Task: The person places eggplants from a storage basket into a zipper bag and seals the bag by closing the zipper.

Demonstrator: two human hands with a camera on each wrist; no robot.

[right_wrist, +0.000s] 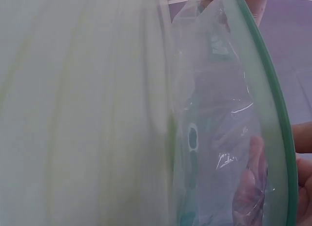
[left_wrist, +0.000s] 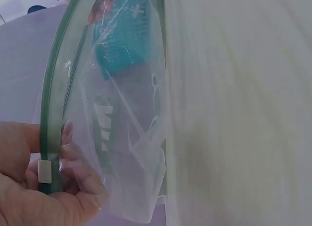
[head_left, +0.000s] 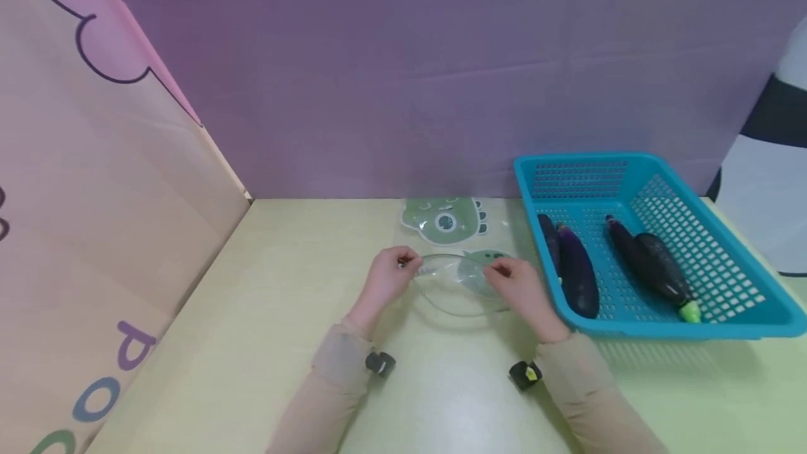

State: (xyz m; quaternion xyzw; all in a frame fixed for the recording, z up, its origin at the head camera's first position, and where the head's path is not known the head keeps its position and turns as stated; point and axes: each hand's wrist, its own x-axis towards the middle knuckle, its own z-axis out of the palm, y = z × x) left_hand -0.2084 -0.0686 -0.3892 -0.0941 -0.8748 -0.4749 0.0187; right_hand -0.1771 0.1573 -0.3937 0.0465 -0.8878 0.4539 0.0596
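Observation:
A clear zip bag with a green cartoon print lies towards the back of the table, its near end raised and its mouth spread into an oval. My left hand pinches the left side of the mouth. On the opposite side, my right hand pinches the rim between thumb and fingers. The left wrist view shows a green zip strip with a pale slider by the left fingers. Through the clear plastic in the right wrist view, fingers of the right hand show inside the rim.
A blue plastic basket stands right beside my right hand, holding several eggplants, one with a bright green stem end. A purple panel closes off the table's back edge. Another printed panel borders the left side.

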